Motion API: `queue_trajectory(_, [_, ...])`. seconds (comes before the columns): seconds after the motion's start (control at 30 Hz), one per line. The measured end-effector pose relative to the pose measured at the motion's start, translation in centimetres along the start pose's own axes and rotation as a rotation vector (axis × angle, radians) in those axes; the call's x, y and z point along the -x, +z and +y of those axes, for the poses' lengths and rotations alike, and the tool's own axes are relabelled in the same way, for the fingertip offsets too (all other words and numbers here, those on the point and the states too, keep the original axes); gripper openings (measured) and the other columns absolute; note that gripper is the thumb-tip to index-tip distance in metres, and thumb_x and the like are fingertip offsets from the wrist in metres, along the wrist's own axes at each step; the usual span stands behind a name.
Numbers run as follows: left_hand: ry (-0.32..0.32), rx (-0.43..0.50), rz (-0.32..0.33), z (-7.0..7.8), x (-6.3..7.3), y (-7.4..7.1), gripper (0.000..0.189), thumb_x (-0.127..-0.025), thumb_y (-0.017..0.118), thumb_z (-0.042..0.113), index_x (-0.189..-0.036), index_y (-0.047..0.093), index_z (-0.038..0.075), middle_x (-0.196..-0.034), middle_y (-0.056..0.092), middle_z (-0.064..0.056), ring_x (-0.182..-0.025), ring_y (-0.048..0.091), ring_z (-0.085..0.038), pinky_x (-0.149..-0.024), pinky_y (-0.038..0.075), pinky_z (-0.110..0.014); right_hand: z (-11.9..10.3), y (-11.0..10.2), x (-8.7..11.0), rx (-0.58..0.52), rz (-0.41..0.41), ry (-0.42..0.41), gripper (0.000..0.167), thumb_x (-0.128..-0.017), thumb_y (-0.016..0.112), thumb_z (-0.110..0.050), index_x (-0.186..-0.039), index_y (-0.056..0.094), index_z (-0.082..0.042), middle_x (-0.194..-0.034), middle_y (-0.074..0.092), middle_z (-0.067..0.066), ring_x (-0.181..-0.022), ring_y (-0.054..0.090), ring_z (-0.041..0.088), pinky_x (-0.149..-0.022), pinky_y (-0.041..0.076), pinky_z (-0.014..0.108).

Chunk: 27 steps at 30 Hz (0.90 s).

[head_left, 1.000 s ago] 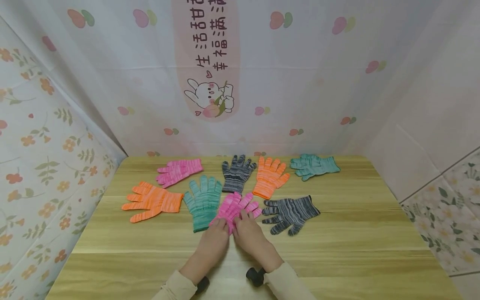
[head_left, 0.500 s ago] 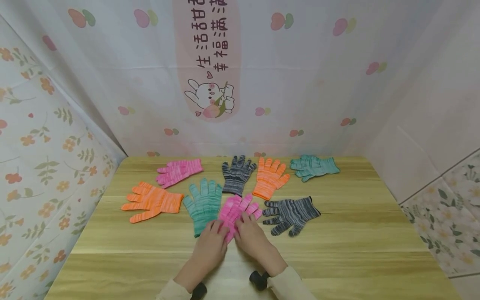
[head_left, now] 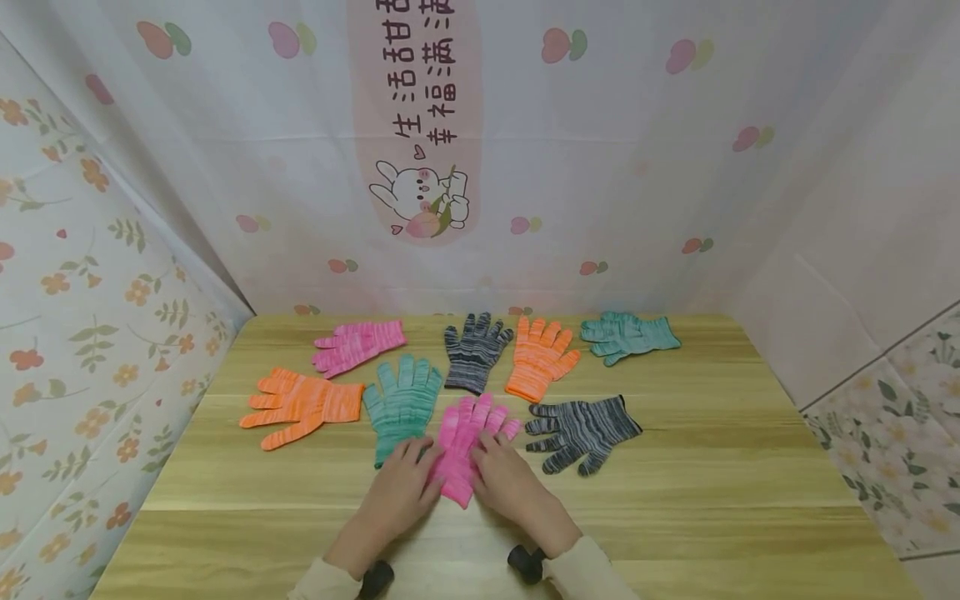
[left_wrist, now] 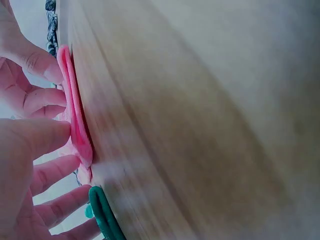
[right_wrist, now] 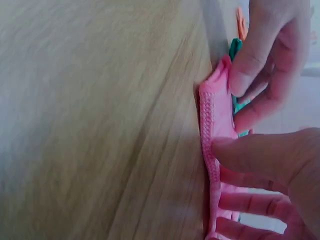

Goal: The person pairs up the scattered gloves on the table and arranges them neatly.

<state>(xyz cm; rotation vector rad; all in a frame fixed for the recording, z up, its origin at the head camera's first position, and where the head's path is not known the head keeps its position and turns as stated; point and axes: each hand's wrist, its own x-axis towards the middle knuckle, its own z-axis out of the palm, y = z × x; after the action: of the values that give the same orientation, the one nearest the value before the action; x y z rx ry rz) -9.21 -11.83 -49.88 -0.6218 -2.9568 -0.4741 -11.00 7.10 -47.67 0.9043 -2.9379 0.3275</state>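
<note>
A pink knit glove [head_left: 459, 446] lies on the wooden table between the two hands, its cuff toward the person. The left hand [head_left: 401, 479] is at its left side; in the left wrist view the thumb touches the pink edge, while spread fingers reach the cuff of a teal glove [head_left: 401, 400]. Along the pink glove's right side rests the right hand [head_left: 506, 475]. The right wrist view shows its thumb on the pink cuff [right_wrist: 210, 135] and its fairly straight fingers lying over the fabric. Right of that hand is a grey-black glove [head_left: 581, 429].
An orange glove [head_left: 303, 408] lies at left, and another pink glove [head_left: 360, 344] behind it. Along the back are a dark grey glove [head_left: 476, 354], a second orange glove [head_left: 542, 357] and a second teal glove [head_left: 630, 335]. A printed curtain [head_left: 600, 183] hangs behind the table.
The pink glove has come toward the person and now lies straighter, its cuff visible. The left hand has moved left off most of it, and the teal glove's cuff has shifted left.
</note>
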Motion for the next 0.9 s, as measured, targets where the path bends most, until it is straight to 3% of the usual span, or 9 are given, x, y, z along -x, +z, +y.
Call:
queue_trajectory(0.37, [0.067, -0.094, 0.020, 0.6, 0.9, -0.5, 0.042, -0.086, 0.063, 0.032, -0.120, 0.059, 0.008, -0.122, 0.058, -0.013, -0.116, 0.051, -0.032, -0.102, 0.040, -0.046, -0.1, -0.5, 0.2, -0.078, -0.106, -0.074, 0.004, -0.081, 0.067, -0.013, -0.082, 0.063, -0.012, -0.095, 0.050, -0.001, -0.082, 0.039, 0.013, -0.067, 0.041, 0.020])
queue_trajectory(0.63, [0.100, -0.128, 0.005, 1.3, 2.6, -0.2, 0.043, -0.089, 0.059, 0.029, -0.124, 0.057, 0.004, -0.132, 0.052, -0.012, -0.125, 0.045, -0.030, -0.106, 0.038, -0.043, -1.0, -0.1, 0.7, -0.082, -0.131, -0.085, 0.005, -0.078, 0.068, -0.013, -0.079, 0.062, -0.014, -0.098, 0.051, -0.001, -0.083, 0.038, 0.012, -0.068, 0.041, 0.019])
queue_trajectory(0.9, [0.132, -0.137, -0.111, 1.6, 4.1, -0.4, 0.045, -0.095, 0.049, 0.027, -0.136, 0.047, 0.009, -0.137, 0.049, -0.006, -0.129, 0.044, -0.022, -0.106, 0.038, -0.042, -1.8, -0.2, 1.3, -0.063, -0.164, -0.103, 0.006, -0.080, 0.067, -0.017, -0.085, 0.064, -0.014, -0.099, 0.050, -0.001, -0.085, 0.039, 0.011, -0.072, 0.042, 0.020])
